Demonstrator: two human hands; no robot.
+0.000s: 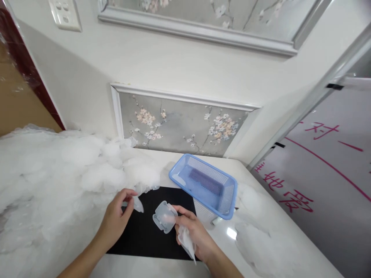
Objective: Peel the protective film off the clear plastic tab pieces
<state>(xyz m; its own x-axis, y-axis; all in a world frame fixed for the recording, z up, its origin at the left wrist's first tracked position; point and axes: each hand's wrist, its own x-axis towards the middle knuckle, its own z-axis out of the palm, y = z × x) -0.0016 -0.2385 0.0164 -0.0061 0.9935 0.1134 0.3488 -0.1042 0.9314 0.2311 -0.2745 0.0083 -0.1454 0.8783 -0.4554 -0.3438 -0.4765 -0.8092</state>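
My left hand [116, 220] pinches a small clear plastic bag [138, 204] at the edge of a big heap of the same bags [66, 177]. My right hand [193, 231] holds a small translucent plastic case [164, 217] between thumb and fingers, and a crumpled clear bag [185, 241] hangs from its palm. Both hands hover over a black mat [145, 235] on the white table. A blue mesh basket [204, 184] lies tilted just right of the case.
More clear bags [261, 239] lie on the table's right side. A wall with floral panels [182, 129] rises behind the table. A whiteboard with red writing [327, 162] stands at the right.
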